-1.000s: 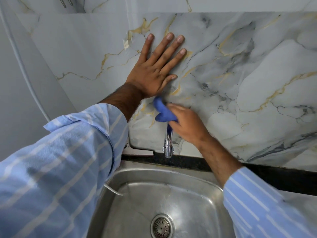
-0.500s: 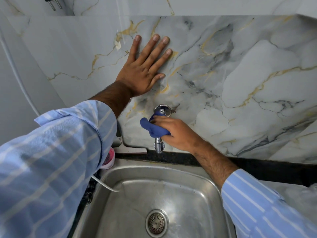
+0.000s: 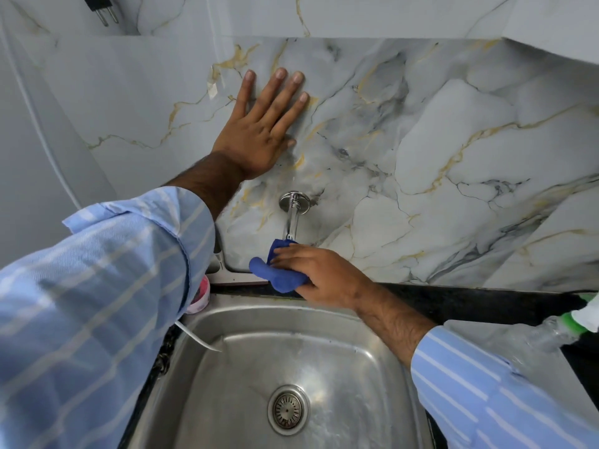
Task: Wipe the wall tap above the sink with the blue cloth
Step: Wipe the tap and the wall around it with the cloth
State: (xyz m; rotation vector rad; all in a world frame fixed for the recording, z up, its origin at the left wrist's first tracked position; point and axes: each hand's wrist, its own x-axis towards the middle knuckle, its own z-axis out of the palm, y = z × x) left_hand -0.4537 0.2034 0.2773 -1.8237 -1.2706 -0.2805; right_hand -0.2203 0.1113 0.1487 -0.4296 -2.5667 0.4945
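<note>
A chrome wall tap (image 3: pixel 292 212) sticks out of the marble-patterned wall above a steel sink (image 3: pixel 382 361). Its round base plate and upper spout are bare. My right hand (image 3: pixel 319 274) grips a bunched blue cloth (image 3: pixel 279 273) around the tap's lower end, which the cloth hides. My left hand (image 3: pixel 262 130) lies flat on the wall above and left of the tap, fingers spread, holding nothing.
A black counter strip (image 3: pixel 470 301) runs behind the sink. A pink-lidded tub (image 3: pixel 200 298) sits at the sink's back left corner. At the right edge lies a clear plastic bottle (image 3: pixel 551 332) with green on it. A black plug (image 3: pixel 101 8) hangs top left.
My right hand has slid the blue cloth down the tap from its base at the wall to its lower end. The left hand stays flat on the wall.
</note>
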